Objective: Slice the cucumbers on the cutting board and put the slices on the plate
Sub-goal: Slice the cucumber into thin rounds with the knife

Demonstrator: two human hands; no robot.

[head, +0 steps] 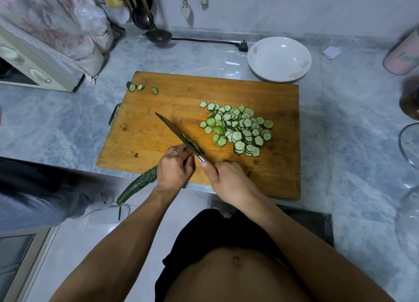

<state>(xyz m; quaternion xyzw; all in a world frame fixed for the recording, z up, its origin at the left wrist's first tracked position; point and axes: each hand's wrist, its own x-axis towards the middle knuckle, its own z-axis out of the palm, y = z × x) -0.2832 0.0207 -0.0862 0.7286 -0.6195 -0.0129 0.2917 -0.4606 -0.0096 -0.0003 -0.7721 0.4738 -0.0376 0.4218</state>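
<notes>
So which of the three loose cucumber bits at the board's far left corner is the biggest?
The leftmost end piece, dark and stubby, right at the cutting board edge; the two bits to its right are smaller.

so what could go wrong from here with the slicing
The left hand holds the cucumber with fingers right beside the knife blade, so a slip might nick them. The cucumber's long end overhangs the cutting board and counter edge, so it could tip and drop if released.
</notes>
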